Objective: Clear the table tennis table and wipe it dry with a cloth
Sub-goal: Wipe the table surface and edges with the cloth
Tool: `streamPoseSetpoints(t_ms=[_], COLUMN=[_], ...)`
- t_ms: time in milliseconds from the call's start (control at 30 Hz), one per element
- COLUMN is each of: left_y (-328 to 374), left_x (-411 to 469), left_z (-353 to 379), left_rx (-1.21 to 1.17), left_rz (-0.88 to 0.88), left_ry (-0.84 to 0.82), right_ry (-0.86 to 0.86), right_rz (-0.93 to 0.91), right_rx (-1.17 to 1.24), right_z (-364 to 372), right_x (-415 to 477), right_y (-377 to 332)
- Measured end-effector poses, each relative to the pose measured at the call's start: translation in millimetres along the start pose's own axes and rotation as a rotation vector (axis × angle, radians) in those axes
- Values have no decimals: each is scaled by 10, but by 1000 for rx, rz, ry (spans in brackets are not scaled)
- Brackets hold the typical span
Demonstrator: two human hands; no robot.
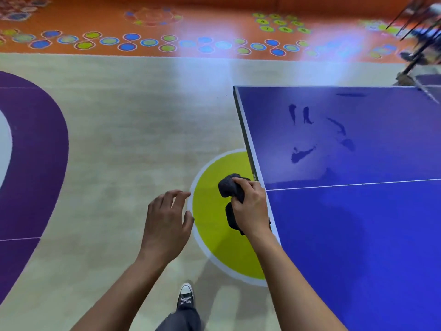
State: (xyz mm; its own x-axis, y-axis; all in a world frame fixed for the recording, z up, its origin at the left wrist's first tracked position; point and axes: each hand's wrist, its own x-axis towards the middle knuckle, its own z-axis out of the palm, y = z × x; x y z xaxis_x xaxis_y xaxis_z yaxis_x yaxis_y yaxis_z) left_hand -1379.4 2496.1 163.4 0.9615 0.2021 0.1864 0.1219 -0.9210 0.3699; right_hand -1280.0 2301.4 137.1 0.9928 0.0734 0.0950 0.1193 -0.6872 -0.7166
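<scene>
So the cloth [230,187] is a dark, soft little towel, all bunched up. It's just off the edge of the table tennis table [358,223], over the yellow circle [214,235] painted on the floor. It looks light and floppy and probably soaks up water fine, nothing fragile about it. A wad in the palm seems the sensible grip, though flattening it out a bit would likely cover more surface per swipe.

The right hand [250,209] has it, fingers curled round the bundle with bits of cloth poking out above and below the fist. The left hand [164,218] holds nothing. Its fingers are loosely spread and slightly bent, hanging over the floor beside the circle.

Dark wet streaks [300,155] sit on the blue top farther in, well apart from the cloth, so the wiping looks far from done.
</scene>
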Motion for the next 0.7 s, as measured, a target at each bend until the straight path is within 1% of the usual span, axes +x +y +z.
streamPoseSetpoints(t_ms=[133, 300, 467, 567, 700], left_y=[-217, -293, -331, -319, -239], left_x=[873, 1886, 3035, 3760, 4629], left_z=[48, 156, 377, 515, 570], left_rx=[-3, -31, -37, -28, -21], left_rz=[115, 218, 309, 356, 437], left_ry=[-39, -69, -103, -136, -146], right_ry=[59, 139, 233, 289, 295], right_rz=[62, 123, 163, 221, 301], right_rx=[13, -2, -11, 15, -3], right_z=[191, 342, 526, 635, 715], right_x=[650, 1411, 2381, 3029, 3798], right_y=[-182, -257, -174, -93, -44])
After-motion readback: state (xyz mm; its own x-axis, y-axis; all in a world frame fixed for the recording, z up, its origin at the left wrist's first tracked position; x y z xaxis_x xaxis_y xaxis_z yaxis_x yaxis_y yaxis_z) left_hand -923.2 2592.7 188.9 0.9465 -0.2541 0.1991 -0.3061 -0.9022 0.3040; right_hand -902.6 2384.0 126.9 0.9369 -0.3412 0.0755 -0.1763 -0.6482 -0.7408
